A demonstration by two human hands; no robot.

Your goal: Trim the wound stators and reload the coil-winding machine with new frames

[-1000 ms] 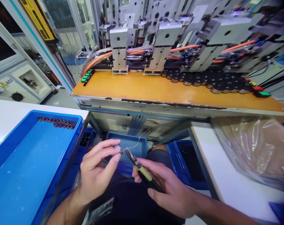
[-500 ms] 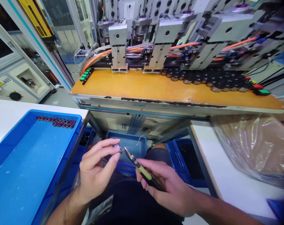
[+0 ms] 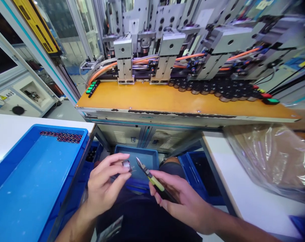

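Between the thumb and fingers of my left hand [image 3: 108, 179] is a small silver cylindrical part [image 3: 126, 164] with thin wire ends sticking out to the right. My right hand [image 3: 177, 195] is wrapped round a pair of cutting pliers [image 3: 155, 181] with green and black handles. The pliers' tip points up and left, a short gap from the wire ends. Whether the jaws are fully closed is hard to make out. Below both hands a blue bin [image 3: 137, 153] stands low down.
A large blue tray [image 3: 29, 188] at left holds rows of small dark parts [image 3: 64, 137]. Ahead is a machine with an orange worktop [image 3: 142, 99], bearing many black-topped cylinders [image 3: 208, 88]. Clear plastic bagging [image 3: 270, 161] covers part of the right white table [image 3: 245, 188].
The pliers have drawn slightly right, away from the part. A long thin wire strand seen near the tip before is gone from the part. The view has tilted up a little.
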